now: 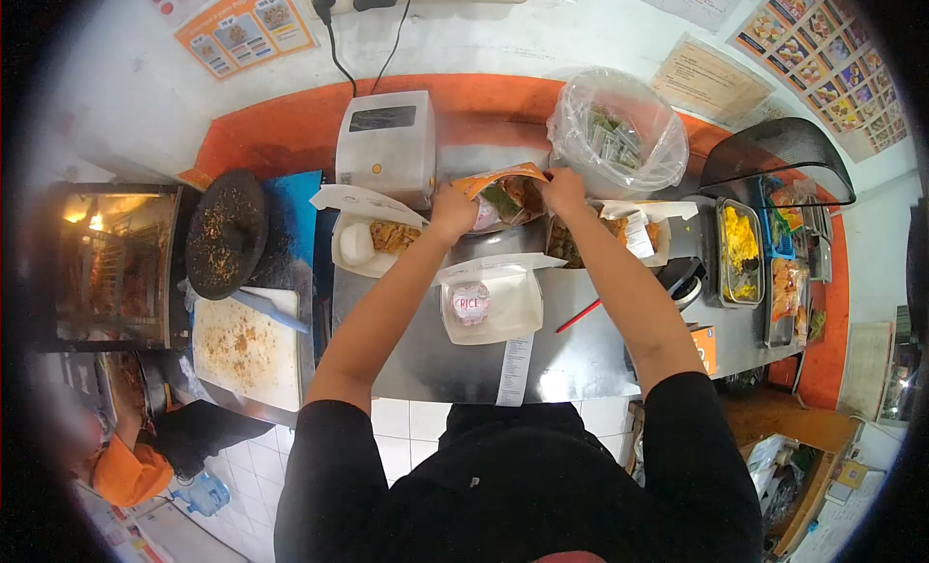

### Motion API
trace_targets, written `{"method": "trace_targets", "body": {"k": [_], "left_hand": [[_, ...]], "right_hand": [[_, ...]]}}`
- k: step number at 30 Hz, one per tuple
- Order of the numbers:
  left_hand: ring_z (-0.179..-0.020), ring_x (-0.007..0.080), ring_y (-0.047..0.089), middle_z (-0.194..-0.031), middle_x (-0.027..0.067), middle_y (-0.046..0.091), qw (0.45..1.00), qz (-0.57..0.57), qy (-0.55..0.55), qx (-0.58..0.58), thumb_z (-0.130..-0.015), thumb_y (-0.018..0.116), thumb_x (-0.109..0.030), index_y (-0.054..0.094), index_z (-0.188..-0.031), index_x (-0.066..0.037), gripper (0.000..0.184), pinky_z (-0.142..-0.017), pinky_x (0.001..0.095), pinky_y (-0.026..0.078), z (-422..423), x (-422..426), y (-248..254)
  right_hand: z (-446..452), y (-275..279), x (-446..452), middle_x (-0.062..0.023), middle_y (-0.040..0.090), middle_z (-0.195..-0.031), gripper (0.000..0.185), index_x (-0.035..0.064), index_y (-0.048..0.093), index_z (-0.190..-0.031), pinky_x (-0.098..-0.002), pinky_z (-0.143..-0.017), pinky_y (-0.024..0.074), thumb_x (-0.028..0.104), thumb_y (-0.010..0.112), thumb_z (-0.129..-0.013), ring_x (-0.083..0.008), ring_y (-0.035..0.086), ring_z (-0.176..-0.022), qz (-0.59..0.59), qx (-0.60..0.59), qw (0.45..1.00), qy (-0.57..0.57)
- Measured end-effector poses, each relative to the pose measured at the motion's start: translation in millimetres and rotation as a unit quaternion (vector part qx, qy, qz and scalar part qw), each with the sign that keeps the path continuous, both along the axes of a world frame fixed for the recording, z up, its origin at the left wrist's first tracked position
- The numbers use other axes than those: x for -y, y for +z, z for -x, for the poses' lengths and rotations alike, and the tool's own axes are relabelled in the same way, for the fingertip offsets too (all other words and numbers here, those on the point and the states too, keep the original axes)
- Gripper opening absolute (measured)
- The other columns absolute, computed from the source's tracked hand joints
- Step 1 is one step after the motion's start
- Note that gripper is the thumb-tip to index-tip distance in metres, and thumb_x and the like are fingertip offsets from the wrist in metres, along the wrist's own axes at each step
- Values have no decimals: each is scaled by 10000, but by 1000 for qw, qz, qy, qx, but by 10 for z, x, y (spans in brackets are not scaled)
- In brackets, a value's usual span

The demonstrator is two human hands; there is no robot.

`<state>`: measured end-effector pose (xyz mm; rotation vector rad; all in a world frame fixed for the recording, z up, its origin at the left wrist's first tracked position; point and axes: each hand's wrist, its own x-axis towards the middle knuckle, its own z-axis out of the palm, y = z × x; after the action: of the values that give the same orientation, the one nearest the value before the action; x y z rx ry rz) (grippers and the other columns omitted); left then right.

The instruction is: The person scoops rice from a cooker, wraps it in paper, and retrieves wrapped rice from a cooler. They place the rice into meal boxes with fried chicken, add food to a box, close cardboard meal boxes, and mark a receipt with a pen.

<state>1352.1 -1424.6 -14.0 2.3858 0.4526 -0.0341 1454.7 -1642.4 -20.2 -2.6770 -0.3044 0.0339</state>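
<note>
Both hands are at a food box with an orange lid (pixel 501 179), at the back of the steel counter. My left hand (pixel 453 214) grips its left edge, and my right hand (pixel 564 193) grips its right edge. Inside the box are greens, brown food and a wrapped white item. In front of it stands an open white box (pixel 516 309) with a wrapped rice pack (pixel 471 304). Another open box (pixel 360 265) with rice and fried food is on the left. A further box (pixel 661 239) with food and a paper slip lies partly behind my right forearm.
A white printer (pixel 387 142) and a plastic-lined bin (pixel 619 137) stand behind. At left are a stone mortar (pixel 228 236), a cutting board (pixel 247 355) with a knife (pixel 271 310), and a person in orange (pixel 133 471). Food trays (pixel 740 251) sit right.
</note>
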Motion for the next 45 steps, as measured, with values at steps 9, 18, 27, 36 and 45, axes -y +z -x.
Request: {"method": "trace_targets", "body": {"k": [9,18,27,36,45], "left_hand": [[-1298,344,423,-1435,220,383,894,373,184,-167,-857,664,-92,50,-1452,-151,857,-1025,519,378,-136,61,-291],[-1228,330,507,-1384,174,468,881,377,257,-123,-946,480,-90,242,-1407,-172,526,-886,525,476,-243,126,-148],[-1081,414,609,-1275,255,539,928,261,248,-97,-926,482,-75,323,-1355,-68,457,-882,577,487,-294,167,-5],[-1039,508,583,-1064,344,608,994,-30,43,93,-866,525,-78,419,-1122,41,302,-906,543,449,-316,-30,640],[-847,427,670,-929,308,636,990,53,19,130,-829,530,-20,431,-1088,88,298,-701,480,547,406,-469,1846]], "right_hand": [[-460,-337,-112,-184,664,-1110,525,-64,574,-1210,-391,-845,498,214,755,-803,-274,648,-983,-126,-237,963,-40],[-502,-385,-219,-253,661,-1127,322,-26,698,-1051,-477,-903,491,188,556,-856,-403,642,-1041,-4,-178,983,44],[-200,28,-328,-324,641,-1003,240,-64,610,-981,-516,-871,505,102,576,-812,-446,640,-977,4,-24,1000,-8],[-210,111,-337,-268,669,-971,236,-25,668,-958,-503,-837,502,160,625,-818,-445,639,-941,-79,41,995,-41],[476,1484,-605,-250,665,-897,300,23,702,-1074,-478,-812,488,121,552,-832,-436,631,-898,-266,43,962,-41]]}}
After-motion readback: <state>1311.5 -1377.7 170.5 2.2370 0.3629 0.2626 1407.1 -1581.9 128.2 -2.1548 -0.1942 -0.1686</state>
